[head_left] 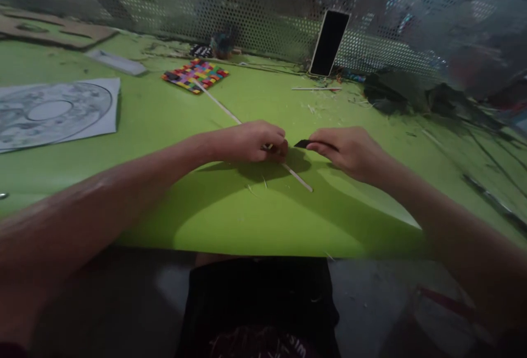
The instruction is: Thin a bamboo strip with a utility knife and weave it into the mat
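Note:
A long thin pale stick [222, 106] lies slantwise on the green table [255, 221], running from a colourful woven mat [196, 74] towards me. My left hand [251, 141] is closed over the stick near its lower end, pinning it to the table. My right hand [349, 152] sits just right of it, fingers pinched on a small dark blade [303, 143] whose tip points at the left hand. A few pale shavings [257, 185] lie below the hands.
A printed sheet with a round drawing [53, 111] lies at the left. A dark phone [328, 42] leans on the perforated metal screen at the back. Cardboard pieces [57, 31] are at the far left, dark leafy scraps [411, 97] at the right, another stick [316, 89] by the phone.

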### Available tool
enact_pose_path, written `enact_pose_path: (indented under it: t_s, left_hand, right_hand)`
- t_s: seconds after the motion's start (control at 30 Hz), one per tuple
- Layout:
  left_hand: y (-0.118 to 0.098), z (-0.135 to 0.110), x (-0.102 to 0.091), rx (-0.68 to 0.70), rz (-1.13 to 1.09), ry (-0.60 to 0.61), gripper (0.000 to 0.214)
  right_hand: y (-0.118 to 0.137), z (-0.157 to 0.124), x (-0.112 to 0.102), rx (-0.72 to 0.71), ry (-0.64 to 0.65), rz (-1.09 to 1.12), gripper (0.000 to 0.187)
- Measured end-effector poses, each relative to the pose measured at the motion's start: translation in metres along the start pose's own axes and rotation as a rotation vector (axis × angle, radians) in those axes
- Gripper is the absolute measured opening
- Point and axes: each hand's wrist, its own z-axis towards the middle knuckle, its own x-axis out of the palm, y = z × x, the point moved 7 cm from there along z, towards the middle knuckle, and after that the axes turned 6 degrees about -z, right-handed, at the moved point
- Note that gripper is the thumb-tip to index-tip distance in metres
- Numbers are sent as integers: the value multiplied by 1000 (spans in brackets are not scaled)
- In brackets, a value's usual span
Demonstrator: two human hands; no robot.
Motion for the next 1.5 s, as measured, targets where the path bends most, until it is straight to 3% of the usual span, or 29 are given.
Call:
enact_pose_path:
  t_s: [0.17,0.33,0.47,0.67,0.8,0.93,1.1,1.2,1.37,1.5]
  left_hand:
    - [4,-2,-5,16,-49,-26,11]
    - [9,-3,-7,8,-108,-90,12]
    - [11,-3,-7,23,-127,-125,12]
    - [7,-4,-4,44,-95,-135,16]
    - [-7,-2,-3,60,-22,-117,23]
    - [-28,-1,4,84,129,-9,41]
    - [-33,-4,5,33,121,-66,39]
    - [-24,-5,1,20,50,-159,32]
    - [8,11,-12,-106,5,-449,25]
    - [21,47,1,-162,144,-372,23]
  right_hand:
    - [-12,-7,4,-4,-36,116,34]
    - [3,-23,13,-28,29,87,34]
    - [17,-23,15,-133,52,71,32]
    - [18,-21,22,-286,92,34,32]
    - [19,-27,21,-269,-7,-30,30]
    - [26,-34,18,-268,-124,-137,33]
    - [25,-38,17,-192,-175,-218,29]
    - [19,-39,18,-121,-175,-171,27]
    - [21,-35,22,-136,-142,-72,27]
    - [27,-32,24,-162,-168,-72,31]
